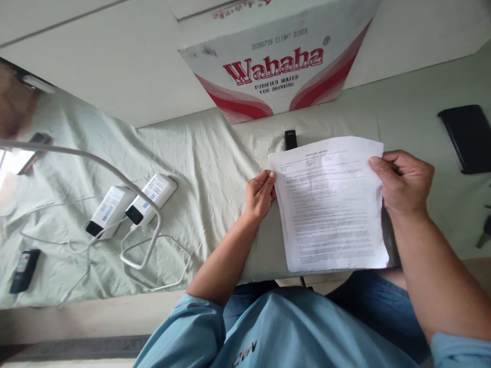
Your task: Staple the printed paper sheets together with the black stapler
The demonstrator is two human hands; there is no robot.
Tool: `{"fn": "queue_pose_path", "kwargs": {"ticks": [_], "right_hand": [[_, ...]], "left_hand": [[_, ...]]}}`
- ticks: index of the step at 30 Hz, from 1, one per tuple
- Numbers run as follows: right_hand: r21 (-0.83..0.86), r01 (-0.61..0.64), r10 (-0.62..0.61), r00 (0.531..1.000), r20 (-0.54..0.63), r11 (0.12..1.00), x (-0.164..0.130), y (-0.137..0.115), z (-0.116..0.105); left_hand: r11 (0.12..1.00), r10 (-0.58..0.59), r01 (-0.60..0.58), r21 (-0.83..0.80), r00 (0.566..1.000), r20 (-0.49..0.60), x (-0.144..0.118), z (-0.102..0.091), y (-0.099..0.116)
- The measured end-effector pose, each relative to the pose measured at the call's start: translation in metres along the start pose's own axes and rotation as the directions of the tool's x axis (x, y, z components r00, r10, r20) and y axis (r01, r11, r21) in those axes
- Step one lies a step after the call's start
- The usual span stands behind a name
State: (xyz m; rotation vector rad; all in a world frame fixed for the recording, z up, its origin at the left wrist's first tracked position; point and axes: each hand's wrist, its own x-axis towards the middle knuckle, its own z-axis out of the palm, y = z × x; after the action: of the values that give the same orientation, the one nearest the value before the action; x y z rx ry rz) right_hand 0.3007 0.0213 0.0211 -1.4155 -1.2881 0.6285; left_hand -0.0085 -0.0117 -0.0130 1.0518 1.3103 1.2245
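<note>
Your left hand (260, 195) is closed in a pinch on the left edge of a printed paper (332, 212). Beyond it stands the cardboard water box (276, 97). On your side of the box, near it, lies a small black stick (290, 139), partly behind the paper. You have the paper spread in front of the box, print toward you. Your right hand (405, 181) pinches its upper right edge, thumb on top. Right of the box lies a flat black case (467, 138).
</note>
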Motion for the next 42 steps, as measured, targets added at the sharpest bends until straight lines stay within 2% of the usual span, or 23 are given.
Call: {"fn": "queue_pose_path", "kwargs": {"ticks": [11,26,36,42], "right_hand": [[-0.022,0.002,-0.001,1.0,0.021,1.0,-0.005,0.003,0.003],[0.144,-0.111,0.109,0.994,0.022,0.983,-0.011,-0.002,0.016],[0.159,-0.127,0.125,0.992,0.02,0.979,-0.014,-0.002,0.017],[0.13,-0.146,0.143,0.989,0.028,0.981,-0.014,-0.004,0.018]], "left_hand": [[1.0,0.009,-0.009,0.002,1.0,-0.007,0.0,-0.001,-0.003],[0.999,0.001,-0.001,-0.038,1.0,0.002,0.001,-0.002,-0.009],[1.0,-0.014,0.014,0.027,1.0,-0.007,-0.001,0.001,0.003],[0.998,0.018,-0.018,0.057,1.0,-0.004,-0.002,0.002,0.006]]}}
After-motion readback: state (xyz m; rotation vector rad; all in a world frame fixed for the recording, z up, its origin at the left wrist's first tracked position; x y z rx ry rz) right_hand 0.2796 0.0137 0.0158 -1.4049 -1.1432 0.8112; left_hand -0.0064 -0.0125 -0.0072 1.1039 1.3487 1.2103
